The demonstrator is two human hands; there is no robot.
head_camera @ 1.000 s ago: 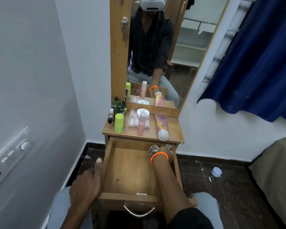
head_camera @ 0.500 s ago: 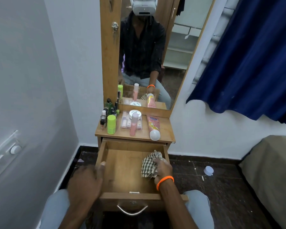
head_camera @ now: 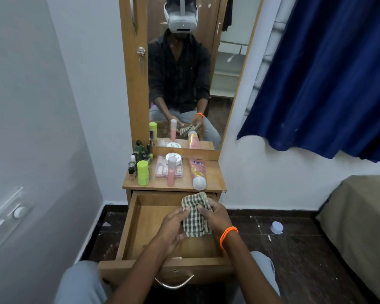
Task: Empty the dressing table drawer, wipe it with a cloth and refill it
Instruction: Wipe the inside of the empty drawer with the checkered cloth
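The wooden drawer [head_camera: 127, 233] of the dressing table is pulled fully out towards me and its inside is bare. Above it I hold a green-and-white checked cloth [head_camera: 194, 216] in both hands. My left hand [head_camera: 173, 227] grips its lower left side and my right hand [head_camera: 215, 216], with an orange wristband, grips its right side. On the tabletop [head_camera: 215, 181] stand a green can [head_camera: 142, 172], a pink bottle [head_camera: 171, 171], a pink tube [head_camera: 197, 171] with a white cap, a white jar [head_camera: 173, 157] and several small bottles [head_camera: 136, 156].
A mirror [head_camera: 184, 73] rises behind the table. A white wall with a switch panel [head_camera: 7, 213] is close on the left. A blue curtain [head_camera: 327, 73] hangs at the right, with a bed [head_camera: 360, 227] below it. A small white lid [head_camera: 276, 227] lies on the dark floor.
My right hand lifted the cloth out of the drawer's back right corner. My left hand left the drawer's left edge and took hold of the cloth too.
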